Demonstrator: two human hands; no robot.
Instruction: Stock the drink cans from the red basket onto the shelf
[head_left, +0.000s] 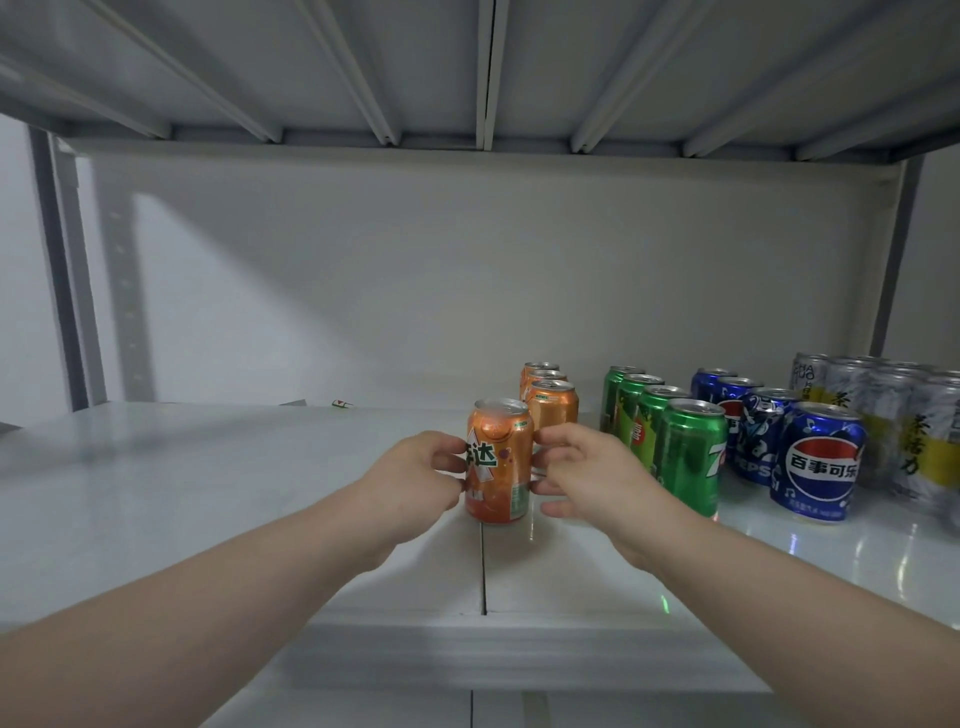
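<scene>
An orange drink can (500, 460) stands upright on the white shelf (208, 493), at the front of a row of orange cans (550, 402). My left hand (418, 478) grips its left side with curled fingers. My right hand (582, 467) holds its right side, fingertips curled against the can. The red basket is not in view.
To the right stand rows of green cans (688, 452), blue cans (818, 462) and silver-and-yellow cans (914, 431). The left half of the shelf is bare apart from small scraps (340, 403) at the back. Another shelf board (483, 73) hangs overhead.
</scene>
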